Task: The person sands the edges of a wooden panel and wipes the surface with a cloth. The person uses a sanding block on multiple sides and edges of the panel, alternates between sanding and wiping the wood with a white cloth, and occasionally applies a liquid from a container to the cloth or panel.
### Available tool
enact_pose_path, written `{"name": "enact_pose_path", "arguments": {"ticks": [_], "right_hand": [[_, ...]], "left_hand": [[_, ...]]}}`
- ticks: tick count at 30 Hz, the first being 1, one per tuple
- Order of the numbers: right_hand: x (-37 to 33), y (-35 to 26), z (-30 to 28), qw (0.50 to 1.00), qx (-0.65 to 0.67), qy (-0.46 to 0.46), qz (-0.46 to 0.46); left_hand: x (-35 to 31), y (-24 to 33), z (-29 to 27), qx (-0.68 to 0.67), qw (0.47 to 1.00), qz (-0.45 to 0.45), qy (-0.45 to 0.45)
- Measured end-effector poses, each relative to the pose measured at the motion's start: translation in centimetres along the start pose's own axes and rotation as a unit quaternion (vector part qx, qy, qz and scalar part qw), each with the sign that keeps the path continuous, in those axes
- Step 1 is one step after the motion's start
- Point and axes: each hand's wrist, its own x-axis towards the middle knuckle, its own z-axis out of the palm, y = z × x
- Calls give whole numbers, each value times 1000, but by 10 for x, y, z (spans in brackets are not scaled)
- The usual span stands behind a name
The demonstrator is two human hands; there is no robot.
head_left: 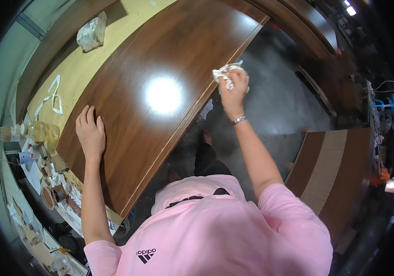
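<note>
A long, glossy brown wooden panel (130,108) lies across the work table in front of me, with a bright light reflected in its surface. My right hand (234,89) is closed around a crumpled white cloth (224,72) at the panel's right-hand edge. Part of the cloth is hidden under my fingers. Near the panel's left end, my left hand (90,132) rests flat on the wood, fingers stretched out and holding nothing.
Left of the panel stand a bottle of yellowish liquid (43,132), a smaller clear bottle (7,134) and a white strip (55,99). A whitish wrapped block (91,33) sits at the far left. Brown boards (330,161) are stacked on the right, beyond the grey floor (275,92).
</note>
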Motion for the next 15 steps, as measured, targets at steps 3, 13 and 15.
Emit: {"name": "enact_pose_path", "arguments": {"ticks": [3, 13, 15], "right_hand": [[44, 51, 4, 999, -19, 24, -12], [192, 210, 21, 997, -61, 44, -14], [214, 239, 23, 996, -64, 52, -13]], "left_hand": [[0, 2, 0, -3, 1000, -6, -15], [-8, 14, 10, 40, 994, -89, -43], [-5, 19, 10, 41, 992, -107, -51]]}}
